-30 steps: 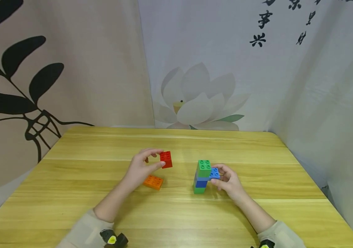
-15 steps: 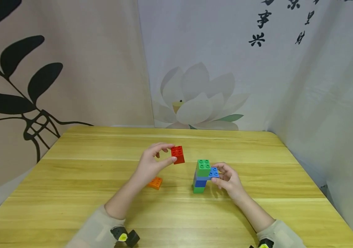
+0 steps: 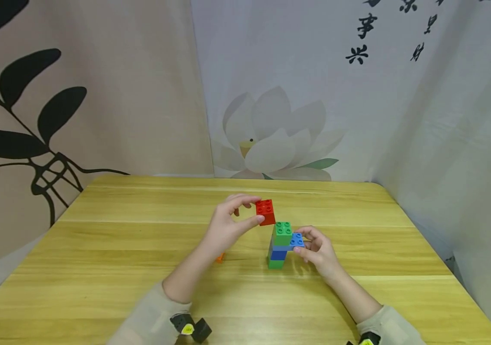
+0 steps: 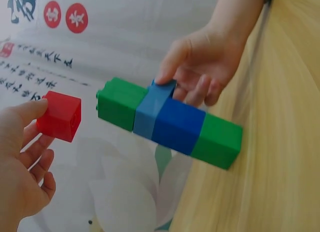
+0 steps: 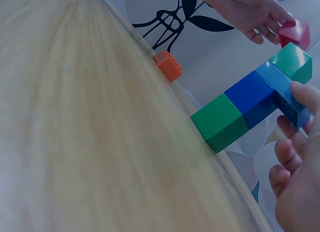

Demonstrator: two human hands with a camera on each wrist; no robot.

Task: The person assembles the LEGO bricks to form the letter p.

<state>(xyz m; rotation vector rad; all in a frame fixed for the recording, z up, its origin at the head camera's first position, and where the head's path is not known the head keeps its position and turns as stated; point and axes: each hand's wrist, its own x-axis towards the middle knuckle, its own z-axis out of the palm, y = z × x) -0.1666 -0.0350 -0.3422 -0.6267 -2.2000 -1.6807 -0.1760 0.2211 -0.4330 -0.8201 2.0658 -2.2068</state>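
Note:
A red toy brick [image 3: 265, 212] is pinched between the thumb and fingers of my left hand [image 3: 230, 225], held up just left of and above the stack's top. The stack stands upright on the table: a green brick [image 4: 218, 140] at the bottom, a dark blue brick [image 4: 179, 126] over it, a longer light blue brick [image 3: 297, 239] jutting out to the right, and a green brick [image 3: 283, 233] on top. My right hand [image 3: 320, 254] grips the jutting end of the light blue brick, thumb on the near side. In the left wrist view a gap separates the red brick from the top green brick.
An orange brick [image 5: 168, 65] lies on the wooden table [image 3: 98, 268] left of the stack, mostly hidden behind my left forearm in the head view. Printed curtains [image 3: 150, 96] hang behind the table.
My left hand has carried the red brick rightward and a little farther back, toward the top of the stack. Its forearm now covers most of the orange brick. The right hand stays on the stack.

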